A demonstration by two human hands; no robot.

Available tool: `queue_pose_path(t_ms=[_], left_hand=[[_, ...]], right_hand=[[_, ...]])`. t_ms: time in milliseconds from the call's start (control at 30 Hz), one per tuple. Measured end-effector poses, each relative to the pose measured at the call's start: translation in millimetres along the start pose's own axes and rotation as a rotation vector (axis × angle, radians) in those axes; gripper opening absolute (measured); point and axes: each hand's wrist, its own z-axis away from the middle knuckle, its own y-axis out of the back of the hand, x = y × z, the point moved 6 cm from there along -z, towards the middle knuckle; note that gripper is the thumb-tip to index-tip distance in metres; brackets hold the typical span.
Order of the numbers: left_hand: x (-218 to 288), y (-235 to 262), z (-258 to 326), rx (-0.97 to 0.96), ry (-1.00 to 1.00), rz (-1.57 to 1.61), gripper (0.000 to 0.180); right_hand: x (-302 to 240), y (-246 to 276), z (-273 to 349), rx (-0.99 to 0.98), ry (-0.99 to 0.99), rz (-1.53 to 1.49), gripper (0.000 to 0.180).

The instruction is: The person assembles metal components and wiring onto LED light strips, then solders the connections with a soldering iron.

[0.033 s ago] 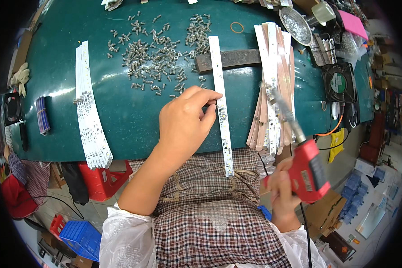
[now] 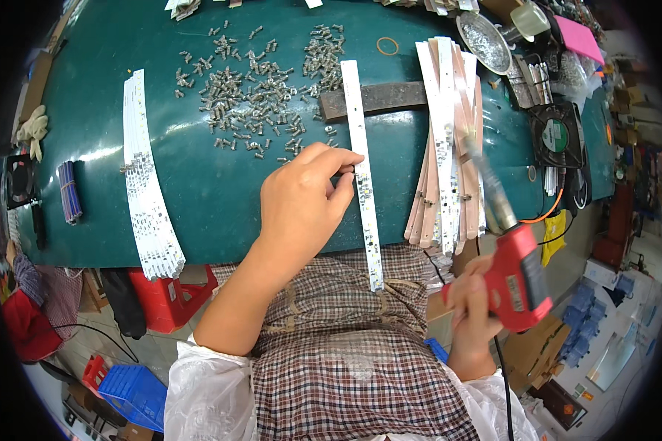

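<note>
A narrow white LED circuit board strip (image 2: pixel 356 117) lies up and down across the table, its far part over a dark metal bar (image 2: pixel 393 97) and its near end past the table edge. My left hand (image 2: pixel 309 187) pinches at its left side, index fingertip on the board; whether something small sits between the fingertips is hard to make out. Closed round the handle of a red and black soldering gun (image 2: pixel 513 275) is my right hand (image 2: pixel 472 312). The gun's metal barrel, blurred by motion, points up-left over a fanned stack of strips (image 2: pixel 443 110).
Many small metal parts (image 2: pixel 235 99) are scattered beyond my left hand. At left lie another stack of white strips (image 2: pixel 143 169) and a bundle of purple-blue wires (image 2: pixel 70 191). A black fan (image 2: pixel 557 138), a metal dish (image 2: pixel 484 44) and a rubber band (image 2: pixel 387 46) are toward the right.
The soldering gun and my right hand have shifted slightly right. My left hand stays at the same place on the strip.
</note>
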Motion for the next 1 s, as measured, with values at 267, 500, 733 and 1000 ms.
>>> queue_pose_path(t_ms=[267, 500, 733, 1000], left_hand=[[2, -2, -1, -0.004, 0.006, 0.006, 0.025], [0, -1, 2, -0.024, 0.041, 0.002, 0.025], [5, -3, 2, -0.052, 0.039, 0.008, 0.033], [12, -13, 7, -0.057, 0.013, -0.049, 0.044]], right_hand=[[-24, -8, -74, 0.218, 0.367, 0.692, 0.041], [-18, -55, -104, 0.092, 0.423, 1.087, 0.061], [-12, -53, -110, 0.115, 0.371, 1.163, 0.06], [-22, -53, -107, 0.131, 0.376, 1.016, 0.042]])
